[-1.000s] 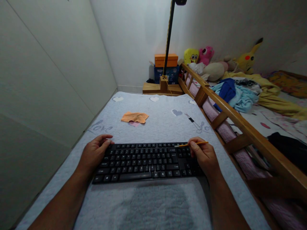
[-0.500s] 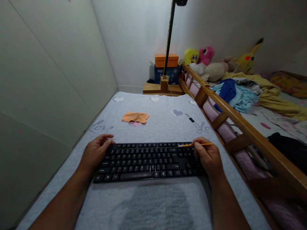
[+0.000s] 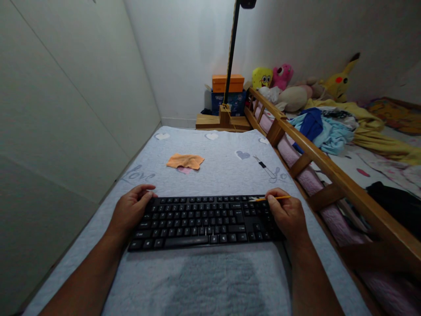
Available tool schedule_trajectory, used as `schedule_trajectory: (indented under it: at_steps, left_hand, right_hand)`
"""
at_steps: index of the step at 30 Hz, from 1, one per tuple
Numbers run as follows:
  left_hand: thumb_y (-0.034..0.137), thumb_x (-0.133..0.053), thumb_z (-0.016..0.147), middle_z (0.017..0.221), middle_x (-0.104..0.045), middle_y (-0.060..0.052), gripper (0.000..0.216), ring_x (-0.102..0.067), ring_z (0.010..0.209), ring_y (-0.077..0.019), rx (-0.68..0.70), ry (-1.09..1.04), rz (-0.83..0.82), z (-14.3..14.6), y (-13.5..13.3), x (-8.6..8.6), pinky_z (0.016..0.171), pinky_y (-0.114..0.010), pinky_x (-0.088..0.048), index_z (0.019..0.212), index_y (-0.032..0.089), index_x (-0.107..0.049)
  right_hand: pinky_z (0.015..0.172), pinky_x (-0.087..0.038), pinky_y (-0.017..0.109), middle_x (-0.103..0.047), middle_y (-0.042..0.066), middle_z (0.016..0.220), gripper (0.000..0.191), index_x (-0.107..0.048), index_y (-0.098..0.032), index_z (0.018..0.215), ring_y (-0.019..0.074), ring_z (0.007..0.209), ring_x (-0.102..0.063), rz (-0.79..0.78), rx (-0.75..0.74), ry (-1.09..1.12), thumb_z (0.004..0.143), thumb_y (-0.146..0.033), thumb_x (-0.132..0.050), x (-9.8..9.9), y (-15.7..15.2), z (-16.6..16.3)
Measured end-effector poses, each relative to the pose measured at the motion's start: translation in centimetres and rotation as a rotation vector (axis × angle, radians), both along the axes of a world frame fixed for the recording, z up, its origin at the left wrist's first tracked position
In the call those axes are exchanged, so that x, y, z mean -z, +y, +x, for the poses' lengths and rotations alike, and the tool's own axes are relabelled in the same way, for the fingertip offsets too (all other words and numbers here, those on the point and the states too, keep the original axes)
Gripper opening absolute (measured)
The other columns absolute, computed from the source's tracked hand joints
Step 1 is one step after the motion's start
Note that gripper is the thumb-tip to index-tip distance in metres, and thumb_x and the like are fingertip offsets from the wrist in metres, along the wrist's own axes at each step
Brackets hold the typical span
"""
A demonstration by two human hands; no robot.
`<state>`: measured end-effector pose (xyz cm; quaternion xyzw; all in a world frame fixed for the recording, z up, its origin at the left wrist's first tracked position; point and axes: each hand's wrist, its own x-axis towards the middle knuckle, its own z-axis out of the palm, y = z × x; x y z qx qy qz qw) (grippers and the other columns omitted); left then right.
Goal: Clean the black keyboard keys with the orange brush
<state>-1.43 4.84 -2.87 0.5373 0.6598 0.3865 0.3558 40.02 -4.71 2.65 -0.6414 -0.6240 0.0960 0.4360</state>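
A black keyboard [image 3: 197, 224] lies flat on a pale blue quilted cover. My left hand [image 3: 131, 208] is closed around its upper left corner, the thumb on the edge and the index finger stretched past it. At the right end, my right hand [image 3: 286, 210] pinches a thin brush [image 3: 279, 197] with a yellow-orange handle. The brush's pale bristles point left, over the top row of keys near the right side; whether they touch the keys I cannot tell. Part of the number pad is hidden under the right hand.
Beyond the keyboard lie an orange cloth [image 3: 186, 161] with a pink piece under it, and a thin metal tool [image 3: 262, 164] with a black band. A wooden rail [image 3: 315, 158] runs along the right. Against the far wall stand stacked boxes [image 3: 228, 83] and a dark pole [image 3: 232, 52].
My right hand has shifted slightly right with the brush, drawing the bristles a little toward the right along the top keys. My left hand and the keyboard have stayed put.
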Motion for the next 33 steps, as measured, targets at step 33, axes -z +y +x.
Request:
schedule_trajectory:
  at_steps: [33]
  left_hand:
    - [0.051,-0.064,0.078,0.085,-0.077,-0.003,0.04,-0.07,0.074,-0.022,0.016,0.035,0.023,-0.1,-0.1,0.0,0.066,-0.03,-0.051,0.105,0.022,-0.071]
  right_hand:
    - [0.049,-0.04,0.028,-0.053,-0.004,0.053,0.019,-0.064,-0.022,0.074,0.0153,0.048,-0.052,0.007,0.077,0.167,0.086,-0.033,-0.053,-0.4,-0.6,0.3]
